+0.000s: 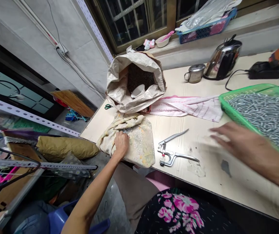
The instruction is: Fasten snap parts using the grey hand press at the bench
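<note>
My left hand is at the mouth of a pale flowered cloth bag near the table's front edge. Its fingers are curled down, and their tips are hidden. A few small grey metal pieces show just beyond the knuckles. My right hand, blurred by motion, is over the table beside a green plastic basket; its fingers stretch leftward, with nothing visible in them. Heaped in that basket are many small silvery metal pins or screws. Between my hands lie snap-fastener pliers, handles apart.
A large woven sack stands open behind the cloth bag, with dark small pieces and a white scoop or bowl inside. A pink-white cloth, metal cup, kettle and orange-black charger are farther back. Green-handled scissors lie left.
</note>
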`<action>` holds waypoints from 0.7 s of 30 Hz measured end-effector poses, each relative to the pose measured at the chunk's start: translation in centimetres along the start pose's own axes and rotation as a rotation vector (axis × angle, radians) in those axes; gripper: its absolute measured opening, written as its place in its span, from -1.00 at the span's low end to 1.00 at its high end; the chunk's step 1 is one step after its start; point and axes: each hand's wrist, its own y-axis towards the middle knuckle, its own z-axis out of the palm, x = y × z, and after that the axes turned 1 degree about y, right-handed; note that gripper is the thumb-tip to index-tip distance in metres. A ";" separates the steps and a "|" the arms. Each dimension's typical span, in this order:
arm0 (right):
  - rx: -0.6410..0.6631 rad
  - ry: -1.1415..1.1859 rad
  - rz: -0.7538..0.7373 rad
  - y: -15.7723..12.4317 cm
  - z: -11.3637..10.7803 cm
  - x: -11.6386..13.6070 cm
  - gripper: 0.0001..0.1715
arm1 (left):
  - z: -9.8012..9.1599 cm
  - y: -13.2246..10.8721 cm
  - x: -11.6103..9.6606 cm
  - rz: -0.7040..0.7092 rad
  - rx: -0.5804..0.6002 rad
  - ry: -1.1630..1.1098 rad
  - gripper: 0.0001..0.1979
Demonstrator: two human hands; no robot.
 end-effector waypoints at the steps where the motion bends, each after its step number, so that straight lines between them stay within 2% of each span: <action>1: 0.065 0.028 -0.019 0.0 1.9 2.1 -0.66 | -0.2 0.1 0.0 0.024 -0.002 -0.008 -0.73; 2: 0.188 0.063 -0.068 0.1 3.6 4.2 -0.67 | -0.5 0.2 0.0 0.044 -0.008 -0.021 -0.74; 4: 0.333 0.039 -0.114 0.5 6.5 7.4 -0.73 | -1.3 0.2 -0.1 0.081 -0.034 -0.077 -0.77; 7: 0.380 -0.057 -0.075 0.9 8.4 9.5 -0.80 | -2.6 -0.8 -1.0 0.123 -0.039 -0.316 -0.82; 10: 0.375 -0.021 -0.103 0.8 7.9 9.5 -0.77 | -3.1 -2.8 -2.8 0.142 0.067 -0.608 -0.85; 12: 0.379 0.015 -0.123 0.7 7.3 9.3 -0.75 | -2.9 -4.2 -4.1 0.175 0.094 -0.683 -0.87; 17: 0.411 -0.073 -0.068 0.9 7.5 8.8 -0.74 | -1.5 -6.0 -6.1 0.333 -0.069 -0.517 -0.88; 19: 0.383 -0.095 -0.082 0.8 8.3 8.3 -0.76 | -1.3 -5.9 -6.1 0.371 -0.077 -0.468 -0.86; 21: 0.340 -0.081 -0.110 0.5 9.0 7.7 -0.78 | -1.6 -5.8 -6.0 0.348 -0.055 -0.506 -0.81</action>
